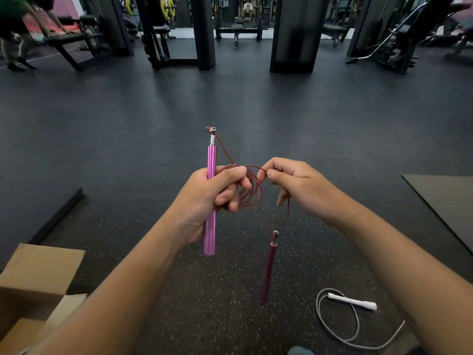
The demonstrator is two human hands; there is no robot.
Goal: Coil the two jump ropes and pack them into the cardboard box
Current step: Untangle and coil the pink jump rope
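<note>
My left hand grips one upright pink metal handle of the pink jump rope, with several loops of its thin cord hanging around the fingers. My right hand pinches the cord just right of the coil. The second pink handle dangles below my right hand on a short length of cord. The white jump rope lies loose on the floor at the lower right, one white handle showing. The open cardboard box stands at the lower left, partly behind my left forearm.
Dark speckled rubber gym floor all around. A black mat lies at the left, another dark mat at the right. Weight machines and benches line the back; a person bends over a bench at far left.
</note>
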